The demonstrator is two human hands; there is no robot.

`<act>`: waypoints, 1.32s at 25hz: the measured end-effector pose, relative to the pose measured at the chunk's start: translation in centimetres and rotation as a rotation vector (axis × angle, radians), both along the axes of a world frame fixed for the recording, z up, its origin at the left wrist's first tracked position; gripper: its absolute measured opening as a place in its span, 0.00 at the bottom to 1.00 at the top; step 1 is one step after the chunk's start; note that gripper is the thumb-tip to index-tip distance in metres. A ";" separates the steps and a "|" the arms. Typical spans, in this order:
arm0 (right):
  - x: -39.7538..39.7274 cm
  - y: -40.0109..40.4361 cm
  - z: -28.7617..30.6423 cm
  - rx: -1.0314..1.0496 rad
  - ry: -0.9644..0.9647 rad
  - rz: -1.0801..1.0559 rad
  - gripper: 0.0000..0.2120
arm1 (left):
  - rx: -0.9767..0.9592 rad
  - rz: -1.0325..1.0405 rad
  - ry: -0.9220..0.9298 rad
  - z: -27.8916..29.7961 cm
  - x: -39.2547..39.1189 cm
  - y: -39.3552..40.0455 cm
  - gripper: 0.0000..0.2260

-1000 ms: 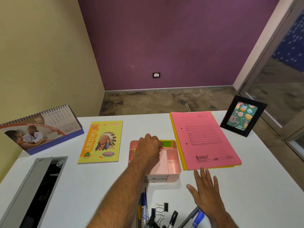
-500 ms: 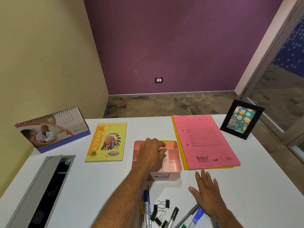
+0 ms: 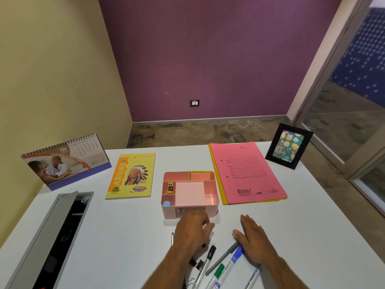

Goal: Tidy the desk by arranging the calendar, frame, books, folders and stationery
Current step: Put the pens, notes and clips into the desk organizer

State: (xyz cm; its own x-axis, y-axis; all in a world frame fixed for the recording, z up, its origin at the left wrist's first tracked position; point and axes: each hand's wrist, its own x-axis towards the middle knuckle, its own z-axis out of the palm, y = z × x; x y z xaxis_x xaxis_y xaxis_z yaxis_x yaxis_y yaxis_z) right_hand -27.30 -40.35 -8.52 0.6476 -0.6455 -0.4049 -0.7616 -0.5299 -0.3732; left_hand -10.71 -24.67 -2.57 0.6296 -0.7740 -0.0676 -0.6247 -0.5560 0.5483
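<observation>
On the desk (image 3: 312, 215), the organiser tray (image 3: 210, 205) is set at centre. The notebook (image 3: 131, 176) lies to its left, the calendar (image 3: 64, 161) stands further left. The folders (image 3: 245, 173) lie to the tray's right, the frame (image 3: 288, 146) stands behind them, rightmost. Pens (image 3: 220, 265) are scattered before the tray.

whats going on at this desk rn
A person is tidying a white desk. The left hand hovers over the loose pens and binder clips just in front of the pink desk organizer, fingers curled; whether it holds anything is unclear. The right hand lies flat beside the markers. The calendar, yellow notebook, pink folder and photo frame are lined up along the far side.
</observation>
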 end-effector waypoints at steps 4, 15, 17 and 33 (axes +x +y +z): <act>-0.3 1.5 0.8 0.018 -0.120 -0.089 0.31 | 0.233 0.016 0.075 -1.8 -3.4 2.1 0.14; 2.3 6.3 5.2 0.152 -0.567 -0.414 0.20 | 0.278 0.016 -0.070 -2.3 -5.4 3.1 0.15; 2.9 6.3 5.8 0.221 -0.590 -0.420 0.19 | 0.141 0.069 -0.013 -1.4 -5.3 2.6 0.14; 8.6 1.7 12.4 -0.017 -1.033 -0.363 0.13 | 0.260 -0.097 0.329 -0.8 -3.4 4.8 0.18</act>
